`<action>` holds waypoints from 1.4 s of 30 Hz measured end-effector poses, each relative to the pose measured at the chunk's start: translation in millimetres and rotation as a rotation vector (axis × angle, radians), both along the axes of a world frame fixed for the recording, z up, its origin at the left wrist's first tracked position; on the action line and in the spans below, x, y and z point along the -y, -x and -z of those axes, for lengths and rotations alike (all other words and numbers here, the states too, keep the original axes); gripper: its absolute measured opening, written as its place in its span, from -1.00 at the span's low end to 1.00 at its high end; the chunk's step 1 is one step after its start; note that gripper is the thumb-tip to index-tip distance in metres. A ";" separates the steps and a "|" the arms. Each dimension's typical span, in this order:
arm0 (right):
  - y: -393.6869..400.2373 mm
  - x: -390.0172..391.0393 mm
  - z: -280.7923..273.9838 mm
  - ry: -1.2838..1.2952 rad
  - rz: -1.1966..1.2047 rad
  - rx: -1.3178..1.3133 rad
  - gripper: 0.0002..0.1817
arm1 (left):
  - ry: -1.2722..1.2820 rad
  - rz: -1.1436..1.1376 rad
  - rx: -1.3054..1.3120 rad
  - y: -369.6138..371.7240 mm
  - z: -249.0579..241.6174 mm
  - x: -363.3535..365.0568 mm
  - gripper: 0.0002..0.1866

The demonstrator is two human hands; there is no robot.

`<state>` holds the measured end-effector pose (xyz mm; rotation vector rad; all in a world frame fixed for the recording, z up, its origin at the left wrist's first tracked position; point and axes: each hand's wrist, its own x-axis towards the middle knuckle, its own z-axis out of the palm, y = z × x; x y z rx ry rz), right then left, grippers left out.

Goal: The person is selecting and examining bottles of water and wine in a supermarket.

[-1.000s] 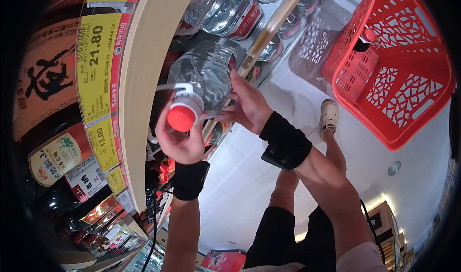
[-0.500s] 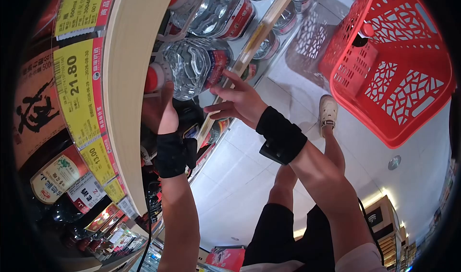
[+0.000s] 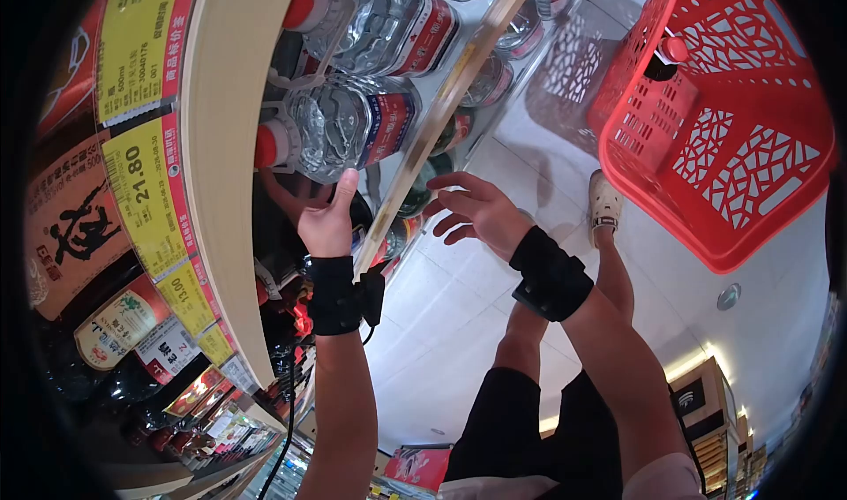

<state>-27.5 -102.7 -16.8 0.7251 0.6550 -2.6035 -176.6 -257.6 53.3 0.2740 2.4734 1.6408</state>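
A big clear plastic bottle (image 3: 331,130) with a red cap and a blue-and-red label stands on the shelf. My left hand (image 3: 325,227) is just beside it, thumb pointing up at the bottle's lower side and fingers stretched toward the cap end, partly in shadow. Thumb and fingers are apart, with no grip round the bottle. My right hand (image 3: 481,213) hangs off the shelf's front edge, fingers loosely spread and holding nothing. Another large bottle (image 3: 388,28) with a red cap and carry handle sits alongside.
A wooden shelf edge (image 3: 441,103) runs beside the bottles, with more bottles on the level below. Yellow price tags (image 3: 137,182) line the upper shelf board. A red basket (image 3: 666,207) holding a dark red-capped bottle (image 3: 662,63) stands over the tiled floor at right.
My right hand has come away from the bottle's label, moving right and down. My left hand has dropped below the bottle and opened. The bottle appears slightly further left in view.
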 end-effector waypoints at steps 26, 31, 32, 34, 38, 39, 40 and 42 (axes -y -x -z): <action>-9.6 -44.9 7.5 -0.290 -0.047 -0.048 -0.64 | -0.138 -0.085 0.072 1.4 3.3 -23.2 0.10; -4.5 -53.8 2.5 -0.325 -0.023 -0.027 -0.67 | -0.161 -0.074 0.044 3.1 12.6 -19.9 0.09; -5.3 -52.0 2.3 -0.326 -0.022 -0.021 -0.68 | -0.165 -0.070 0.054 3.1 13.3 -18.8 0.09; -9.2 -46.6 4.3 -0.328 -0.030 -0.017 -0.70 | -0.089 -0.020 0.031 4.6 18.3 -10.8 0.07; -21.5 -31.8 7.6 -0.305 -0.056 0.010 -0.70 | -0.202 -0.048 0.004 2.4 29.0 -13.5 0.03; -24.6 -27.9 7.9 -0.308 -0.064 0.018 -0.69 | -0.192 -0.036 -0.009 2.4 29.6 -13.6 0.00; -28.1 -24.0 7.5 -0.314 -0.073 0.027 -0.69 | -0.155 -0.059 0.015 2.8 31.9 -10.3 -0.13; -35.9 -18.9 7.2 -0.320 -0.080 0.027 -0.68 | -0.163 -0.054 -0.035 0.2 31.0 -12.5 -0.12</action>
